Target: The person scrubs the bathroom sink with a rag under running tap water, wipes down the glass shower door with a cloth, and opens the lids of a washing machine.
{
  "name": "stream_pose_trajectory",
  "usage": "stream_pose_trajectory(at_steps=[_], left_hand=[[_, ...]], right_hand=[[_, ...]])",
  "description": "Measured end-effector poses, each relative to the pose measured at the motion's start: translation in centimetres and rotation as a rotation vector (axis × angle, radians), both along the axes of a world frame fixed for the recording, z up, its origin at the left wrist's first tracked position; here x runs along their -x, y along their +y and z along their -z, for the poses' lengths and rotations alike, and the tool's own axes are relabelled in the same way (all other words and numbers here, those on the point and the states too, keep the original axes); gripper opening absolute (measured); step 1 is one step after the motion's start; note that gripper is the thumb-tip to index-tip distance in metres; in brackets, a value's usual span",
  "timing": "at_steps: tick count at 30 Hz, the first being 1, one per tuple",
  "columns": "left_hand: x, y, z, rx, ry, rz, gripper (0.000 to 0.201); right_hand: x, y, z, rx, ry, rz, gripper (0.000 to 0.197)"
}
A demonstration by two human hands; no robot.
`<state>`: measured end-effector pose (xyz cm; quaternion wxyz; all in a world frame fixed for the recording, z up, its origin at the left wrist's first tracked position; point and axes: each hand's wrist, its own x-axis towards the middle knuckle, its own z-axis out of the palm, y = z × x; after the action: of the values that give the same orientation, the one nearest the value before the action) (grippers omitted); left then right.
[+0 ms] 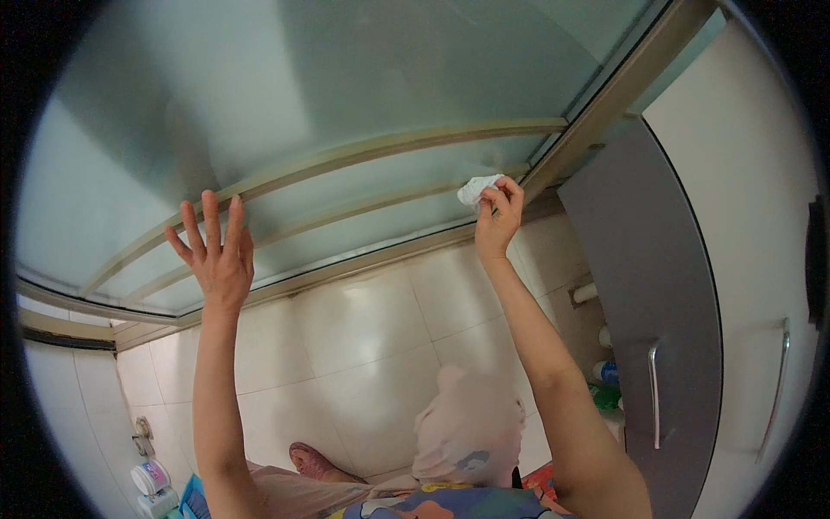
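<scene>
A frosted glass door (389, 69) in a tan metal frame fills the upper part of the head view, with a curved horizontal bar (406, 143) across it. My left hand (220, 255) is raised at the left end of that bar, fingers spread, the fingertips over the bar and glass; nothing is in it. Toward the door's right side, my right hand (499, 221) pinches a crumpled white cloth or tissue (478, 189) between thumb and fingers. The cloth lies against or very near the glass just below the bar; contact is not certain.
To the right stands a dark grey cabinet door (648, 259) with a metal handle (654, 394), beside a white panel (752, 173). Several bottles (605, 372) sit behind it. Below are floor tiles (363, 329) and my shoe (320, 463). White tubs (150, 476) stand at the lower left.
</scene>
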<state>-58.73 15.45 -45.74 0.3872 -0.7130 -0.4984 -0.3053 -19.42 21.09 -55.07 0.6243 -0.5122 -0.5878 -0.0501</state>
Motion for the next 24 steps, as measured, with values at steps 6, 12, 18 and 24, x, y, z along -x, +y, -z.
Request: stream_pose_trajectory(at_steps=[6, 12, 18, 24], left_hand=[[0.5, 0.1, 1.2, -0.013, 0.028, 0.000, 0.052], [0.1, 0.9, 1.2, -0.031, 0.080, -0.038, 0.053], [2.7, -1.1, 2.0, 0.113, 0.206, -0.076, 0.056], [7.4, -8.0, 6.8, 0.755, 0.286, -0.085, 0.064]], right_hand=[[-0.5, 2.4, -7.0, -0.094, 0.318, 0.239, 0.026], [11.7, -0.3, -2.9, -0.237, 0.170, -0.347, 0.020], [12.0, 0.0, -3.3, -0.280, -0.877, -0.536, 0.030], [13.5, 2.0, -15.5, -0.557, -0.353, -0.138, 0.025]])
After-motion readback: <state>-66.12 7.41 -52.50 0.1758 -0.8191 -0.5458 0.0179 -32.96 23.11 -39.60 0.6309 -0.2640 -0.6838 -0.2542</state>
